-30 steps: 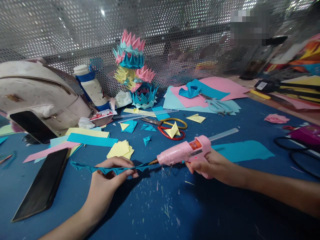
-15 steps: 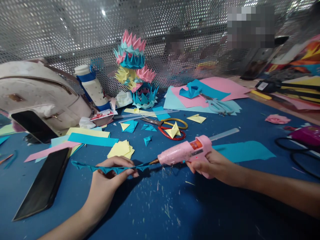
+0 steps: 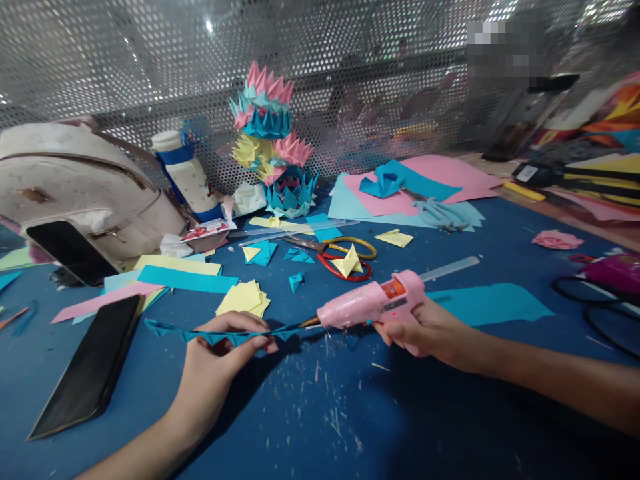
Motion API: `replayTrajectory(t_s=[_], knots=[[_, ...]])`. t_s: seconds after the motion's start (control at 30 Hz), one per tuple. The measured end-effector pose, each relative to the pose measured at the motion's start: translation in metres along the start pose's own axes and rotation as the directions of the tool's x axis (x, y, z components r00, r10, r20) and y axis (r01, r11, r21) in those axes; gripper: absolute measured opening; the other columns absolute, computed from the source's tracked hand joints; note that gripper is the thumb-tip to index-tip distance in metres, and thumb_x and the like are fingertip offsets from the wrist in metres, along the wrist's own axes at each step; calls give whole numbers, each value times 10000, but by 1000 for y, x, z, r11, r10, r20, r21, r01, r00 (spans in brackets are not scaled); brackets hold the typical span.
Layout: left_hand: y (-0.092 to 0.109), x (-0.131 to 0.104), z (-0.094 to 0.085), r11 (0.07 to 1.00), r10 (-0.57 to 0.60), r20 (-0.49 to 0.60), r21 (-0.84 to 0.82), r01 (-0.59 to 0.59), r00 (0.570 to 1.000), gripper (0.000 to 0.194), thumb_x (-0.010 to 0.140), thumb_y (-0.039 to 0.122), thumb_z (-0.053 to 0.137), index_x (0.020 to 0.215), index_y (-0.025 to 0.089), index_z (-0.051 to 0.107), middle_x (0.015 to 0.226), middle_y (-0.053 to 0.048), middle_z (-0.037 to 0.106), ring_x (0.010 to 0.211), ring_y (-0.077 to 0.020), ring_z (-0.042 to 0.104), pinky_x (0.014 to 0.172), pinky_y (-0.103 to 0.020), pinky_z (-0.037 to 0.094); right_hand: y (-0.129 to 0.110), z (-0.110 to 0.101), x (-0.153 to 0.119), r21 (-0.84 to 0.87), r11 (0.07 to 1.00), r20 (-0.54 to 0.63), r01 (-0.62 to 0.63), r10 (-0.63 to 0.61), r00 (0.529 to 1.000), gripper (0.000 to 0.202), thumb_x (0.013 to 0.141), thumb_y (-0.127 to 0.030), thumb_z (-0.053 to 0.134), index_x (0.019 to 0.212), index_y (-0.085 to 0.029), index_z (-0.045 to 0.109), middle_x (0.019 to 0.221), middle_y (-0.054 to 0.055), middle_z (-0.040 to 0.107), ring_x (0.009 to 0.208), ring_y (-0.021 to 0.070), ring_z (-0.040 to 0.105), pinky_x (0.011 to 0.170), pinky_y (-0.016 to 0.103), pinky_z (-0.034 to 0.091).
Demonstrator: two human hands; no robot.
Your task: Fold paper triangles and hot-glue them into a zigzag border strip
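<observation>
A long blue strip of folded paper points (image 3: 173,331) is pinched between the thumb and fingers of my left hand (image 3: 227,347). It runs sideways, with its right end beyond my fingertips. My right hand (image 3: 425,333) is wrapped round the handle of a pink glue gun (image 3: 353,305), and a clear glue stick (image 3: 450,268) juts from its back. The gun's nozzle meets the strip's right end; whether glue lies there I cannot tell. Behind my left hand is a stack of pale yellow paper squares (image 3: 244,298).
Red-and-yellow scissors (image 3: 345,257) lie beyond the glue gun, with a folded yellow paper piece (image 3: 349,261) on them. A black phone (image 3: 87,367) is at left. Paper flowers (image 3: 290,193) are stacked at the back, near a bottle (image 3: 183,173) and backpack (image 3: 75,187). Blue paper (image 3: 495,303) lies at right.
The whole view has shifted very slightly. Both hands, the paper strip and the glue gun keep nearly the same positions, with the nozzle still at the strip's end.
</observation>
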State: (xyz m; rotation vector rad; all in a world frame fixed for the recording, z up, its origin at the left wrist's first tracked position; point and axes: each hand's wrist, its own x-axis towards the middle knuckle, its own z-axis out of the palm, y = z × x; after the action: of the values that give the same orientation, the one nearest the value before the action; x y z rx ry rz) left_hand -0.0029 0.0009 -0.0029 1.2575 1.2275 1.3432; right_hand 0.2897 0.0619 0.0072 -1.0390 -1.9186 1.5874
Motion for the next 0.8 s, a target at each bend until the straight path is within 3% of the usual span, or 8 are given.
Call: replayTrajectory(t_s=[0.8], knots=[[-2,1,0,999,-31,-68,12,32,997,130,728,250,813,703,175,710,723,-27,712,655,-156,670,631,-238,527,-9,-1,3,12,999,-38,-41,42,998,567,754,-700,643,623,-163,518,522,-61,358,439,39,302,360,146,253]])
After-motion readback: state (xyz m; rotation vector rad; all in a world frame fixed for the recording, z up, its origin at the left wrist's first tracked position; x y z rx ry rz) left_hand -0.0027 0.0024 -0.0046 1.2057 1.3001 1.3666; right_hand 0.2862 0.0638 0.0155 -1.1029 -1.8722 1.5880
